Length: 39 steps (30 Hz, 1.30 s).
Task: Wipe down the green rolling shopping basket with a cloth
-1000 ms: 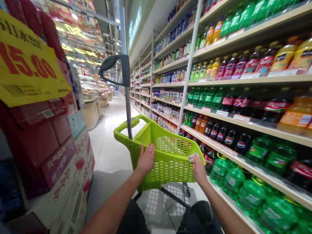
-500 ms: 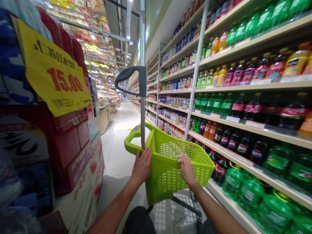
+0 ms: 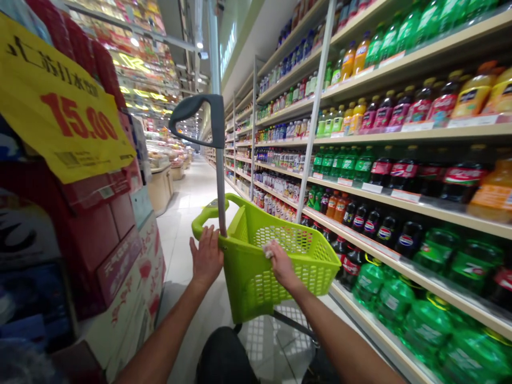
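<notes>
A lime-green plastic basket trolley (image 3: 256, 277) stands in the aisle in front of me, with a grey pull handle (image 3: 219, 160) rising from its near left corner. My left hand (image 3: 207, 257) lies flat with fingers stretched against that corner, beside the handle's pole. My right hand (image 3: 277, 262) rests on the near rim, closed round a small whitish wad (image 3: 266, 248) that I cannot make out. The basket looks empty inside.
Shelves of soft-drink bottles (image 3: 400, 176) run along the right. On the left stand stacked red and white cartons (image 3: 116, 256) with a yellow price sign (image 3: 64, 122). The tiled aisle floor (image 3: 192, 197) runs ahead towards display counters (image 3: 160, 184).
My left hand slid from the basket's front wall leftward to the corner by the handle pole. My right hand moved left along the near rim. The view swung slightly.
</notes>
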Motion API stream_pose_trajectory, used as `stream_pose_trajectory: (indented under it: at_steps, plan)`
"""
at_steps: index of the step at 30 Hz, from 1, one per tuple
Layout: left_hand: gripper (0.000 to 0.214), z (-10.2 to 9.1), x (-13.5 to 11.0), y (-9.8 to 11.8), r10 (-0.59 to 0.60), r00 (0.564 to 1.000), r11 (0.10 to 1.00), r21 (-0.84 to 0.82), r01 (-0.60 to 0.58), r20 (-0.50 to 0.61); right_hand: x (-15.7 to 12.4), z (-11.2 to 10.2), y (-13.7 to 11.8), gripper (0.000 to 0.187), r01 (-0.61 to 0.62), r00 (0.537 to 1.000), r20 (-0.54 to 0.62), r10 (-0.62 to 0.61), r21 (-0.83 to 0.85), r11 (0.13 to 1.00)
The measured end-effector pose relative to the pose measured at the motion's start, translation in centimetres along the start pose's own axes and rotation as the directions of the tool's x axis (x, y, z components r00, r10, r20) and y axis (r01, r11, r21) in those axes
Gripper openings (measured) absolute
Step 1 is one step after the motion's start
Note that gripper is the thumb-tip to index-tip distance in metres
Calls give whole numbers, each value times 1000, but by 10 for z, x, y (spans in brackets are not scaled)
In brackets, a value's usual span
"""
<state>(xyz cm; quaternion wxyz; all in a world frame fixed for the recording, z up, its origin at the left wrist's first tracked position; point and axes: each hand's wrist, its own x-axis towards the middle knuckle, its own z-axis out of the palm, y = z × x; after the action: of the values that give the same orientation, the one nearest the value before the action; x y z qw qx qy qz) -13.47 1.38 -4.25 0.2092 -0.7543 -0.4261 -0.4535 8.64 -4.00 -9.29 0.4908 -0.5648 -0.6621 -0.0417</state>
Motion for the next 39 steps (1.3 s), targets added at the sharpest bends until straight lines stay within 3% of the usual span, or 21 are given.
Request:
stream_pose_trajectory:
  at_steps: [3,9,11,13,15,17,19,22,24,26,30,33,35,36,39]
  plan:
    - [46,-2,5,2,-2,996,1000,18,1,92,2,-13,12,34,-59,997,-52,58,-15,998]
    - [49,-2,4,7,8,993,999,35,-12,120,61,46,-72,35,43,999,-27,-40,106,993]
    - [50,-2,2,7,28,991,999,31,-32,132,62,51,-78,36,85,996,11,-86,104,991]
    - [52,-3,-1,7,28,991,999,33,-32,127,45,36,-56,36,92,994,55,-96,70,993]
    - [54,-2,-3,11,1,995,999,40,-5,97,18,6,-18,35,33,998,54,-34,9,999]
    - [56,1,-7,21,4,997,1000,25,-6,79,-8,-25,20,35,-81,996,-38,78,-75,994]
    - [58,4,-11,37,82,989,997,-20,-80,123,-22,-43,41,35,-150,984,-115,133,-146,978]
    - [56,10,-14,63,230,934,973,-82,-216,275,-22,-40,40,35,-83,995,-70,71,-184,979]
    - [54,14,-16,75,250,903,968,-74,-239,349,-19,-33,35,35,18,1000,-1,-19,-174,985]
    - [54,16,-16,81,237,894,970,-51,-236,380,-23,-40,42,35,49,999,2,-50,-182,982]
    - [56,19,-17,83,229,889,972,-38,-233,397,-57,-99,98,36,-134,986,-130,101,-279,951]
    - [56,20,-18,86,215,895,975,-27,-223,391,-74,-134,129,39,-350,922,-284,264,-320,880]
    - [57,21,-18,90,213,897,975,-22,-222,388,-72,-129,127,40,-385,905,-316,286,-319,866]
    - [57,22,-17,91,214,896,974,-22,-224,390,-68,-118,120,40,-349,919,-296,258,-314,883]
    - [57,22,-16,95,218,889,973,-22,-229,403,-52,-80,92,41,-122,984,-158,82,-265,956]
